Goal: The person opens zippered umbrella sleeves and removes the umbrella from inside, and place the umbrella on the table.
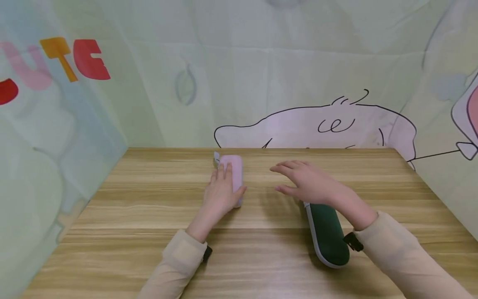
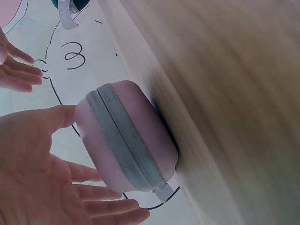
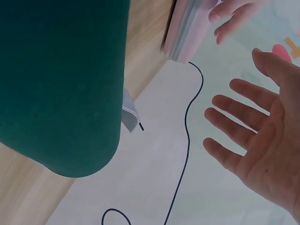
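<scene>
A pink zippered case (image 1: 237,172) with a grey zip band lies on the wooden table, long side pointing away. My left hand (image 1: 220,191) is over it, fingers extended along its top left and thumb at its right edge. In the left wrist view, the thumb tip meets the pink case (image 2: 154,136) at one side and the straight fingers reach across the other. To the right, a dark green zippered case (image 1: 328,236) with a grey zip band lies on the table. My right hand (image 1: 310,180) hovers over its far end, fingers spread, holding nothing.
The wooden table (image 1: 149,216) stretches to a fabric backdrop (image 1: 242,74) printed with cartoon drawings, which rises at its back and sides. A grey pull tab (image 1: 216,156) sticks out at the pink case's far left corner.
</scene>
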The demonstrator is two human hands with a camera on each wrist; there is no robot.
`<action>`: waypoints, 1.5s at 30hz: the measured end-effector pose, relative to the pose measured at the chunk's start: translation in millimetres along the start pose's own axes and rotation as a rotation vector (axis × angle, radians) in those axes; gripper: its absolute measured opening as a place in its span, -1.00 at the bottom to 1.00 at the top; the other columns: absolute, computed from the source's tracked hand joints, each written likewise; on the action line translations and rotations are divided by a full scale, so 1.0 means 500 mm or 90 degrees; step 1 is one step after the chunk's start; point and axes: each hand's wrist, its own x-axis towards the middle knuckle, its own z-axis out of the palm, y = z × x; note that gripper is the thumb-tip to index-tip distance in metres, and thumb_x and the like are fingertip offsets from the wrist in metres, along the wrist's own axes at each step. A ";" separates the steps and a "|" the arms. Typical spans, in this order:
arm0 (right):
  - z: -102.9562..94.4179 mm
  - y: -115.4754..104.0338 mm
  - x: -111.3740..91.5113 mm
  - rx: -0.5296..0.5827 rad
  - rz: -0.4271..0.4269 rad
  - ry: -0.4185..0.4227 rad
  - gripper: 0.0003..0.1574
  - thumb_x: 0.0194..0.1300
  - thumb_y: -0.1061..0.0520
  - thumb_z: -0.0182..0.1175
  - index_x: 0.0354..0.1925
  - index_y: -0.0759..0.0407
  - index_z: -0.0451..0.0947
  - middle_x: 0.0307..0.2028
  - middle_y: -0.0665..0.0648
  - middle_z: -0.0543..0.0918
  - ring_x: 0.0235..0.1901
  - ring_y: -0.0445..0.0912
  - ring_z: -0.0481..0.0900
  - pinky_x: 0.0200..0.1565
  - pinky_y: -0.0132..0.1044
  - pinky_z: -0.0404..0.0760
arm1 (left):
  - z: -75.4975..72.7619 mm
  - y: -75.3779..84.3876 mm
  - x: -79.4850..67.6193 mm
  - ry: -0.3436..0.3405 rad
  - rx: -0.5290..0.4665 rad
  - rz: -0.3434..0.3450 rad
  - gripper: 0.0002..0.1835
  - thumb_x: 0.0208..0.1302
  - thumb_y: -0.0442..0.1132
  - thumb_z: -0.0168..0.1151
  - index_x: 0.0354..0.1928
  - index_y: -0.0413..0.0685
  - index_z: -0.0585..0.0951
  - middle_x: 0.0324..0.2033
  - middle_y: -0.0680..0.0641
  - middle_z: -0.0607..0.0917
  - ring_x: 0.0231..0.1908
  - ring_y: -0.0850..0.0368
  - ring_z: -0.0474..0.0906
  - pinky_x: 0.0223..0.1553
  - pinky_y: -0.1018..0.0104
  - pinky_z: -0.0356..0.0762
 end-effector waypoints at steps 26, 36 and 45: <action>-0.012 -0.013 0.090 0.048 -0.010 0.041 -0.44 0.28 -0.15 0.04 0.18 0.04 0.38 0.14 0.15 0.49 0.14 0.05 0.45 0.14 -0.02 0.41 | -0.015 0.014 0.023 -0.046 -0.046 -0.069 -0.09 0.20 0.20 0.03 0.41 -0.14 -0.06 0.38 -0.27 0.04 0.34 -0.25 0.06 0.06 -0.23 0.35; -0.009 -0.018 0.136 0.070 0.004 0.032 -0.48 0.30 -0.11 0.03 0.14 0.08 0.41 0.10 0.13 0.52 0.12 0.05 0.46 0.13 -0.03 0.42 | -0.014 0.012 0.031 -0.047 -0.067 -0.082 -0.08 0.20 0.20 0.04 0.40 -0.19 -0.04 0.36 -0.33 0.05 0.32 -0.28 0.09 0.10 -0.20 0.33; 0.003 -0.017 0.165 0.077 0.002 0.028 -0.49 0.31 -0.10 0.01 0.13 0.12 0.42 0.08 0.13 0.54 0.09 0.03 0.49 0.12 -0.06 0.43 | -0.010 0.020 0.038 -0.042 -0.114 -0.114 -0.11 0.21 0.17 0.03 0.39 -0.23 -0.03 0.33 -0.35 0.11 0.27 -0.28 0.17 0.13 -0.15 0.31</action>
